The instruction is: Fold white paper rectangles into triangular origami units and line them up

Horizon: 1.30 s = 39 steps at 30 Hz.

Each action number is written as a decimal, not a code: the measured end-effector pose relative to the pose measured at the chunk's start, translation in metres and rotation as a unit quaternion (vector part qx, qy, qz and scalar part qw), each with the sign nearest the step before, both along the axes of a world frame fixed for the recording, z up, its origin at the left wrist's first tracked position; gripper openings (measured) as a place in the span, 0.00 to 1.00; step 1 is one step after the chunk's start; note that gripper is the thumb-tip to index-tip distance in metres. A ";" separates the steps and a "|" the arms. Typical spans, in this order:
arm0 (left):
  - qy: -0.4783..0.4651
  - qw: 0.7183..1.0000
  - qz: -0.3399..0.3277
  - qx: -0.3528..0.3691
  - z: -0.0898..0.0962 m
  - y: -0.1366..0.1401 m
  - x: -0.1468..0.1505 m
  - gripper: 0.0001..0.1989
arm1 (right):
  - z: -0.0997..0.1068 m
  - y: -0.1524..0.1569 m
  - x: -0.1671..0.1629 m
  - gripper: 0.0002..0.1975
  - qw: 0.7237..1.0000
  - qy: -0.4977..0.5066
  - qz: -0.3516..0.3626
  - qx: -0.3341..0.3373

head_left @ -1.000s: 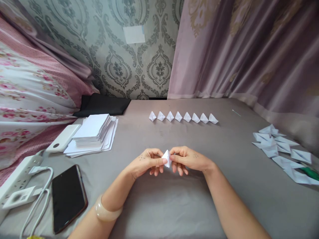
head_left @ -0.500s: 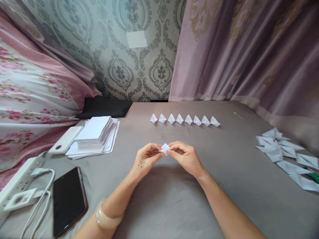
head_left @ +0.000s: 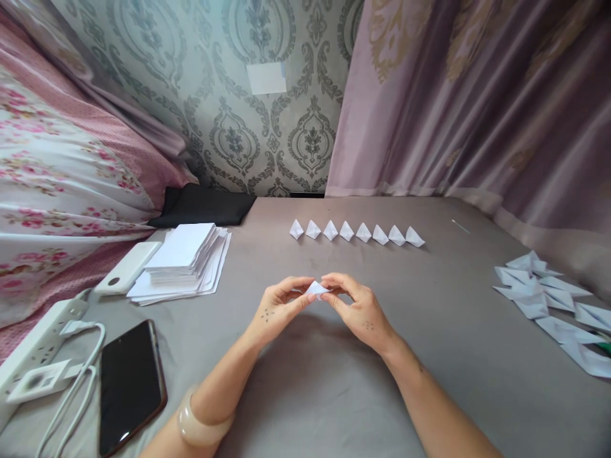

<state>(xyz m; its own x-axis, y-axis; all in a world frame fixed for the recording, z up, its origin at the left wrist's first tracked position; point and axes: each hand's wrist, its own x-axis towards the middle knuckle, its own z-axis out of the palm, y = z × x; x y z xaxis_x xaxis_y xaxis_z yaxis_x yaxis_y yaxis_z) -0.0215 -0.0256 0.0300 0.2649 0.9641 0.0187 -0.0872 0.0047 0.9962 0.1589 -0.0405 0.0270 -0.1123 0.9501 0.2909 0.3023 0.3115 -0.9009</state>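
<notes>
Between my two hands is a small folded white paper piece (head_left: 316,290), held up in front of me over the table. My left hand (head_left: 281,306), with a pale bangle on its wrist, pinches the piece's left side between thumb and fingers. From the other side, my right hand (head_left: 356,306) grips it the same way, thumbs close together at its lower edge. Fingers cover parts of the paper. Beyond the hands, several pointed folded paper pieces (head_left: 347,231) stand in a row across the table.
At left lie a stack of white paper (head_left: 179,251), a white box-shaped device (head_left: 126,268), a power strip (head_left: 42,343) with cables and a dark phone (head_left: 132,385). Several folded papers (head_left: 548,292) are heaped at right. A black cloth (head_left: 205,205) lies at the back left.
The paper piece has turned in my fingers, showing a wider, flatter point than before. My fingers have shifted slightly around it, and the view has moved a little.
</notes>
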 end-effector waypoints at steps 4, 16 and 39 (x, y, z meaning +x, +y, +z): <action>0.005 1.000 0.001 0.027 -0.001 0.001 0.001 0.09 | 0.002 -0.002 -0.002 0.10 1.000 0.014 -0.001 -0.011; -0.057 0.997 0.053 0.027 -0.003 0.000 0.005 0.11 | 0.000 0.000 -0.017 0.14 0.967 0.174 0.003 -0.186; -0.097 0.985 0.036 -0.138 -0.010 0.004 0.006 0.11 | 0.002 0.002 -0.016 0.13 0.964 0.168 0.009 -0.208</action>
